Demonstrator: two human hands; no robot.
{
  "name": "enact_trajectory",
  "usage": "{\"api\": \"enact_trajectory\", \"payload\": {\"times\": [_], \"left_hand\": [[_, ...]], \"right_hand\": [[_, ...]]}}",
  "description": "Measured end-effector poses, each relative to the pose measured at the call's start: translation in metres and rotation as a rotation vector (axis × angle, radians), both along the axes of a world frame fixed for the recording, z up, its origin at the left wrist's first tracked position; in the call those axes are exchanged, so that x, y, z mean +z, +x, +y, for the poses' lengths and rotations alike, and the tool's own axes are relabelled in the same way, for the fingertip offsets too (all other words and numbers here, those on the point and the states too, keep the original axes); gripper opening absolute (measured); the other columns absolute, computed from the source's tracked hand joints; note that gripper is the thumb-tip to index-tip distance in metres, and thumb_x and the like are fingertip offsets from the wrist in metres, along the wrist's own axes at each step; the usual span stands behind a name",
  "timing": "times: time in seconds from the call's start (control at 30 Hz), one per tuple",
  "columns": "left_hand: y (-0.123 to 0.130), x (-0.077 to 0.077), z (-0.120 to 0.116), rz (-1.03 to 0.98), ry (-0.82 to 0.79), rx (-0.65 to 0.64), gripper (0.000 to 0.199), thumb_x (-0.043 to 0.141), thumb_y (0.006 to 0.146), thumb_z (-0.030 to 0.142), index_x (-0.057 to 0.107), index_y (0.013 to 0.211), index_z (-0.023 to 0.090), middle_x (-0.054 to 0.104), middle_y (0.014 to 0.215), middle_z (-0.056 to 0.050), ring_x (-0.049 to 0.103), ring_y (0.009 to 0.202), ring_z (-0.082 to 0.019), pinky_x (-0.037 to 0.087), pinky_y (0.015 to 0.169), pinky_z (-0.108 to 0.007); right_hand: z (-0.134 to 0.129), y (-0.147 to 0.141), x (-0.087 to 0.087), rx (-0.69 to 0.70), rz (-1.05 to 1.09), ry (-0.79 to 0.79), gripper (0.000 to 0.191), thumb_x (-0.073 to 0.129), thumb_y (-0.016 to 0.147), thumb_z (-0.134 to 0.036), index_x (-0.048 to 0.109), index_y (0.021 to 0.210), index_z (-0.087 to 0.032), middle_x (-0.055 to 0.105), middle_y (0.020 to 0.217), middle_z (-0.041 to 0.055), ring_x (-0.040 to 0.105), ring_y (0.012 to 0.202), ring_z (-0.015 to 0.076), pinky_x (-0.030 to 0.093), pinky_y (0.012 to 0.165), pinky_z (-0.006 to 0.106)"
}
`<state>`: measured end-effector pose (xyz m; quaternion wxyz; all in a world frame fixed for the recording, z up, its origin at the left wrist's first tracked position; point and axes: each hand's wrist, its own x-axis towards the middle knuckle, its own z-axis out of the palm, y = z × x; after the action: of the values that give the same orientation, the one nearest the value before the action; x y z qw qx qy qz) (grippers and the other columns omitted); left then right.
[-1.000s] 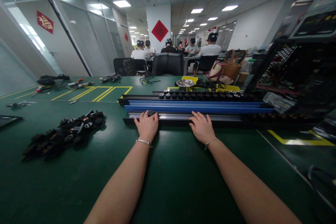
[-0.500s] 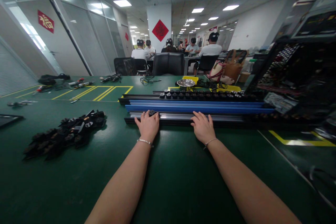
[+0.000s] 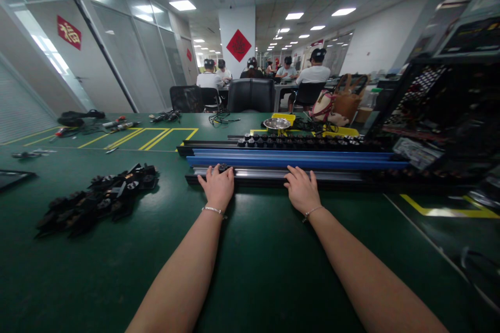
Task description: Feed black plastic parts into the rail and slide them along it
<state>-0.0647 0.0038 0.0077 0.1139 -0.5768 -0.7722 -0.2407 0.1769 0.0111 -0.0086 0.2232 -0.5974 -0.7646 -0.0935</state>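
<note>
A long black rail with a shiny channel (image 3: 260, 174) lies crosswise in front of me. My left hand (image 3: 217, 187) is at its left part, with a small black part (image 3: 223, 167) between thumb and index finger, mostly hidden by the fingers. Farther right, my right hand (image 3: 303, 188) grips the same rail, fingertips curled at its far edge and thumb apart along the top. Just behind lies a blue rail (image 3: 297, 158). Beyond that, a row of small black parts (image 3: 289, 140) sits along another dark rail.
Many loose black parts (image 3: 103, 192) are heaped at the left. Toward the back stand a metal bowl (image 3: 277, 123) and a yellow tray (image 3: 339, 131). A dark perforated frame (image 3: 417, 93) rises at the right. Cables (image 3: 222, 118) lie near the far edge. Several people sit beyond.
My left hand has slid slightly left along the rail, and the small black part has shifted left with it. My right hand has stayed in place.
</note>
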Motion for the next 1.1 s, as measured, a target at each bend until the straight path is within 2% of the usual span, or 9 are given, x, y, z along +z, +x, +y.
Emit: {"api": "enact_trajectory", "payload": {"times": [0.63, 0.93, 1.1], "left_hand": [[-0.012, 0.001, 0.002, -0.06, -0.002, 0.063, 0.035, 0.036, 0.09, 0.041, 0.068, 0.103, 0.038, 0.055, 0.131, -0.003, 0.037, 0.128, -0.03, 0.021, 0.102, -0.065], [-0.018, -0.001, 0.005, -0.105, 0.013, 0.102, 0.036, 0.035, 0.089, 0.044, 0.069, 0.1, 0.039, 0.055, 0.131, -0.001, 0.034, 0.129, -0.03, 0.018, 0.103, -0.066], [-0.019, 0.001, 0.004, -0.131, 0.016, 0.127, 0.036, 0.036, 0.089, 0.042, 0.07, 0.099, 0.036, 0.054, 0.132, -0.001, 0.034, 0.129, -0.031, 0.021, 0.103, -0.066]], "right_hand": [[0.001, 0.001, -0.003, 0.005, 0.003, 0.013, 0.02, 0.045, 0.087, -0.021, 0.061, 0.098, -0.023, 0.048, 0.137, 0.0041, 0.037, 0.128, 0.0244, 0.016, 0.107, 0.055], [0.001, 0.001, -0.003, 0.006, 0.01, 0.015, 0.02, 0.045, 0.087, -0.021, 0.061, 0.097, -0.024, 0.049, 0.137, 0.0043, 0.037, 0.128, 0.0243, 0.016, 0.107, 0.056], [0.001, 0.001, -0.003, 0.005, 0.006, 0.014, 0.021, 0.044, 0.087, -0.022, 0.061, 0.098, -0.024, 0.049, 0.137, 0.0045, 0.038, 0.128, 0.0243, 0.015, 0.107, 0.056]]}}
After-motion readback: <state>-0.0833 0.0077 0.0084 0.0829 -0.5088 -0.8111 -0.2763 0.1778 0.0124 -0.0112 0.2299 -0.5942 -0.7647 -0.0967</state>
